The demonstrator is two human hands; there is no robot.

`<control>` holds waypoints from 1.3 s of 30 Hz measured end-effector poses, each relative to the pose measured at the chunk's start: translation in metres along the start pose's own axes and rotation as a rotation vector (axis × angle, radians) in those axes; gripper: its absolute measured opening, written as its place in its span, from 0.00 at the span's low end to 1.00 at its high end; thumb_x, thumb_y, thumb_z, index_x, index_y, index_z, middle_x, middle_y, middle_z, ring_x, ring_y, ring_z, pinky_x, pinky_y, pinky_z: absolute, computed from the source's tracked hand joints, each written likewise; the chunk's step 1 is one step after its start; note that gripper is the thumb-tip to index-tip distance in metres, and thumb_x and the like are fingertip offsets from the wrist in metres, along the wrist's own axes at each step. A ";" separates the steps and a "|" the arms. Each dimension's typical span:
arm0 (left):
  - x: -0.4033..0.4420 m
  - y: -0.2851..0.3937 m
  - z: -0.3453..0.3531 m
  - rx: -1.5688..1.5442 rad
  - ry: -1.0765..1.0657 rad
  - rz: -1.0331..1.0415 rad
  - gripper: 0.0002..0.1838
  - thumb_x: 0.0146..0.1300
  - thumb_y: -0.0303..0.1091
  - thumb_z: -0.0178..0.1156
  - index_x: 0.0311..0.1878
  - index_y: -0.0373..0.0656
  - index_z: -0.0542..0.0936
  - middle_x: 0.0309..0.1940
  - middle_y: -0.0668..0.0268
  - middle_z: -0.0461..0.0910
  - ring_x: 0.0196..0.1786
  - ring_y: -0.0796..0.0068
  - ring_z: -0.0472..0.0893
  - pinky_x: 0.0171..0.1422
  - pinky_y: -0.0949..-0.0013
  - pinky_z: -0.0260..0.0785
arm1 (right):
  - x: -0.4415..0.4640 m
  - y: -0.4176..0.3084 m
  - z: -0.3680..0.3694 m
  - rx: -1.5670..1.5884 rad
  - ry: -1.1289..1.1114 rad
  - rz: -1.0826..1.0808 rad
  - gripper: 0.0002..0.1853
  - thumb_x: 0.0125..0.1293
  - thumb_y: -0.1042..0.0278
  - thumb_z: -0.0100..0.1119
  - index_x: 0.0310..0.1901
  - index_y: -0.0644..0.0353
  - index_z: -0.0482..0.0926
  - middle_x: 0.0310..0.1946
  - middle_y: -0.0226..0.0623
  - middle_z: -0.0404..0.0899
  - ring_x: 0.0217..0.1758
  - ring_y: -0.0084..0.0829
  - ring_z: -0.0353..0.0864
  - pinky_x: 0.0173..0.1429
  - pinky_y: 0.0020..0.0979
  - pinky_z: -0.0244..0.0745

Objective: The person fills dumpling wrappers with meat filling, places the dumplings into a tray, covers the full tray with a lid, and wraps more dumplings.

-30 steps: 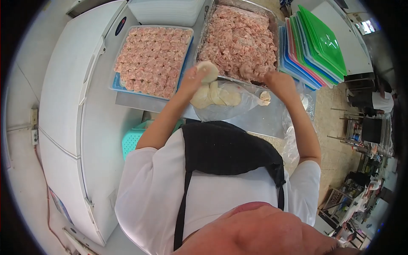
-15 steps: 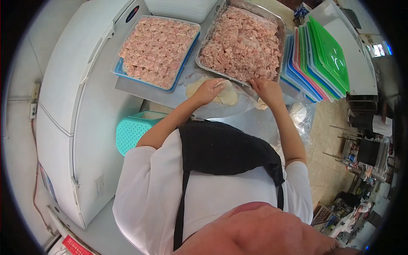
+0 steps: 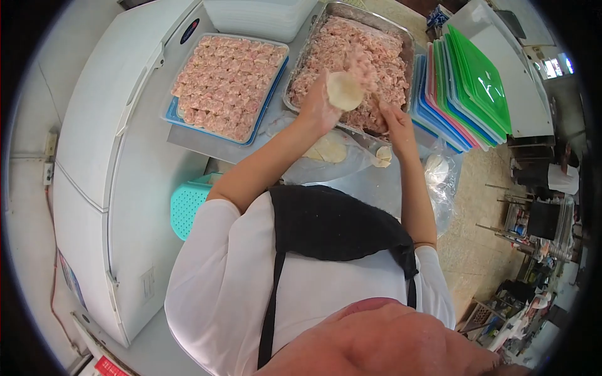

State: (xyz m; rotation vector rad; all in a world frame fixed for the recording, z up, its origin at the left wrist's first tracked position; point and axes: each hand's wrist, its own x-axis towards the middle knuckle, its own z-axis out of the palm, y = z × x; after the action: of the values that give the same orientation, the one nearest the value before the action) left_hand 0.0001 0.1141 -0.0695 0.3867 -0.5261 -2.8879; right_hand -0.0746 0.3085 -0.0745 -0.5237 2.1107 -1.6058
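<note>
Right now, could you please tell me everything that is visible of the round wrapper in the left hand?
The round wrapper is pale cream, thin and smooth-looking, apparently dough. Its visible face looks bare and is turned toward the camera. The left hand holds it at one side, over the metal tray; its underside is hidden.

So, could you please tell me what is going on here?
The person's left hand is holding a round of dough above a metal tray of ground meat. The right hand is at the near right part of the meat; whether it holds any is unclear. More dough lies with a clear plastic bag in front. To the left, rows of small meat-topped pieces are packed closely together.
</note>
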 end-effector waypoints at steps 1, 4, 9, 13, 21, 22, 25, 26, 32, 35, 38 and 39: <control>0.001 0.003 0.014 -0.038 -0.037 0.005 0.31 0.72 0.54 0.43 0.64 0.37 0.66 0.55 0.56 0.74 0.57 0.59 0.76 0.64 0.55 0.67 | -0.003 -0.004 0.015 -0.019 0.019 -0.011 0.18 0.70 0.57 0.55 0.49 0.64 0.81 0.22 0.23 0.73 0.26 0.18 0.69 0.33 0.23 0.66; 0.007 0.010 0.029 -0.121 -0.099 0.000 0.36 0.70 0.62 0.38 0.63 0.38 0.67 0.56 0.56 0.74 0.58 0.57 0.75 0.66 0.53 0.64 | -0.005 0.003 0.028 -0.347 0.087 -0.243 0.19 0.69 0.59 0.56 0.53 0.64 0.78 0.28 0.37 0.77 0.30 0.31 0.77 0.36 0.30 0.71; 0.021 0.023 -0.005 -0.027 -0.060 0.027 0.37 0.68 0.66 0.38 0.63 0.41 0.69 0.58 0.57 0.74 0.59 0.59 0.74 0.65 0.54 0.65 | -0.043 -0.041 -0.005 -0.926 0.039 -0.278 0.16 0.66 0.62 0.57 0.52 0.59 0.79 0.37 0.46 0.80 0.38 0.46 0.81 0.39 0.40 0.74; 0.019 0.027 -0.005 0.043 -0.022 -0.007 0.37 0.68 0.65 0.40 0.63 0.41 0.69 0.56 0.58 0.75 0.57 0.59 0.75 0.63 0.54 0.67 | -0.049 -0.062 0.017 -0.927 0.222 -0.403 0.14 0.66 0.61 0.57 0.50 0.56 0.79 0.36 0.45 0.81 0.38 0.47 0.81 0.39 0.42 0.74; 0.013 0.035 -0.014 -0.102 -0.080 -0.180 0.38 0.69 0.64 0.40 0.63 0.35 0.66 0.54 0.54 0.74 0.61 0.54 0.73 0.63 0.51 0.68 | -0.017 -0.009 0.014 -1.154 0.171 -0.232 0.13 0.67 0.62 0.55 0.50 0.54 0.79 0.34 0.44 0.81 0.37 0.49 0.81 0.39 0.44 0.75; 0.015 0.040 -0.017 -0.119 -0.082 -0.181 0.40 0.68 0.64 0.41 0.62 0.31 0.66 0.56 0.50 0.73 0.62 0.52 0.71 0.66 0.50 0.65 | -0.020 -0.011 0.011 -1.163 0.167 -0.247 0.12 0.67 0.62 0.54 0.49 0.53 0.78 0.33 0.44 0.80 0.36 0.49 0.81 0.37 0.44 0.75; 0.018 0.051 -0.016 -0.188 -0.042 -0.126 0.44 0.67 0.65 0.43 0.61 0.23 0.64 0.60 0.44 0.69 0.66 0.47 0.67 0.72 0.49 0.58 | -0.041 -0.036 0.009 -1.179 0.163 -0.284 0.09 0.68 0.62 0.52 0.47 0.52 0.75 0.34 0.45 0.80 0.35 0.48 0.81 0.35 0.45 0.76; 0.019 0.053 -0.013 -0.210 -0.002 -0.082 0.45 0.67 0.65 0.43 0.62 0.23 0.63 0.61 0.43 0.68 0.66 0.47 0.66 0.72 0.48 0.57 | -0.049 -0.050 0.016 -1.168 0.184 -0.282 0.09 0.68 0.63 0.51 0.47 0.52 0.75 0.34 0.45 0.80 0.35 0.48 0.82 0.35 0.45 0.76; 0.026 0.032 -0.016 -0.269 -0.010 -0.040 0.45 0.66 0.65 0.44 0.64 0.25 0.61 0.63 0.42 0.64 0.67 0.45 0.65 0.73 0.48 0.55 | -0.038 -0.018 0.025 -1.105 0.224 -0.389 0.10 0.68 0.67 0.49 0.49 0.53 0.75 0.37 0.45 0.79 0.34 0.47 0.82 0.34 0.47 0.75; 0.017 0.031 -0.013 -0.237 0.000 -0.024 0.45 0.66 0.66 0.44 0.64 0.26 0.61 0.64 0.42 0.63 0.67 0.45 0.64 0.73 0.47 0.55 | -0.037 -0.031 -0.008 -1.264 0.185 -0.233 0.11 0.67 0.68 0.49 0.49 0.53 0.75 0.35 0.46 0.79 0.34 0.47 0.82 0.34 0.47 0.75; 0.011 0.029 0.001 -0.209 0.016 -0.045 0.45 0.65 0.66 0.44 0.64 0.27 0.61 0.64 0.42 0.63 0.67 0.45 0.64 0.73 0.45 0.54 | -0.059 -0.072 0.001 -1.048 0.244 -0.409 0.11 0.66 0.68 0.51 0.49 0.54 0.76 0.33 0.46 0.79 0.34 0.46 0.82 0.33 0.45 0.75; 0.010 0.028 0.005 -0.206 0.022 -0.062 0.45 0.65 0.66 0.44 0.64 0.27 0.61 0.64 0.42 0.63 0.67 0.44 0.64 0.73 0.44 0.54 | -0.056 -0.063 0.002 -1.032 0.220 -0.445 0.12 0.66 0.67 0.52 0.50 0.53 0.77 0.32 0.45 0.79 0.34 0.47 0.81 0.34 0.45 0.74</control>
State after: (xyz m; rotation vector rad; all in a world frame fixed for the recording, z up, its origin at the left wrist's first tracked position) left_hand -0.0070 0.0879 -0.0573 0.4083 -0.2126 -2.9556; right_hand -0.0244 0.3207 -0.0081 -1.2358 3.0684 -0.6108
